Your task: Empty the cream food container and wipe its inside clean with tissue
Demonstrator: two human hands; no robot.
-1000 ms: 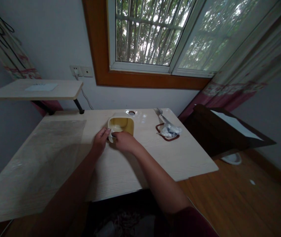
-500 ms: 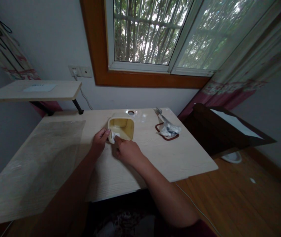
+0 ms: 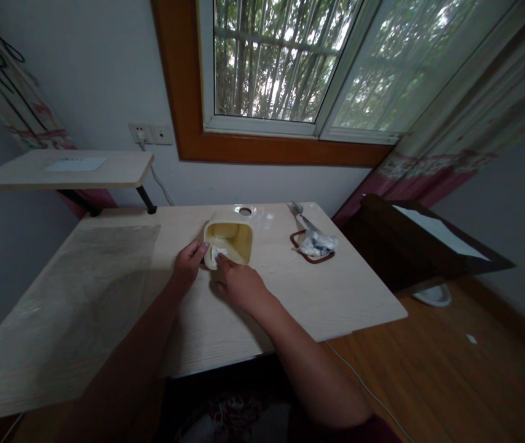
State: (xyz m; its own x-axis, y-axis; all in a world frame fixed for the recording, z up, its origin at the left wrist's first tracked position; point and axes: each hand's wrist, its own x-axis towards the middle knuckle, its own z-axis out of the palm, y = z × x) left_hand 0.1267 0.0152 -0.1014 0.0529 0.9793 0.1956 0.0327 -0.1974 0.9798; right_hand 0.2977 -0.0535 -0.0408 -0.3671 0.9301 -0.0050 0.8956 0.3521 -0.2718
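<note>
A cream-coloured, rounded-square container (image 3: 242,241) with a yellowish inside is tipped toward me above the desk, its opening facing me. My left hand (image 3: 189,259) grips its left rim, thumb at the edge and the other fingers hidden behind. Inside the lower left of the container is a crumpled white tissue (image 3: 217,253). My right hand (image 3: 240,282) presses this tissue against the inner wall with its fingertips, the fingers closed on it.
On the desk's right lie a reddish-brown frame-shaped lid (image 3: 314,258) and a crumpled clear plastic bag (image 3: 318,242). Transparent sheeting (image 3: 91,295) covers the left side. A raised shelf (image 3: 119,169) stands back left. A dark box (image 3: 410,246) is beyond the right edge.
The white tissue and my right fingertips have moved slightly right and deeper into the container. The container has shifted a little to the right, still in my left hand.
</note>
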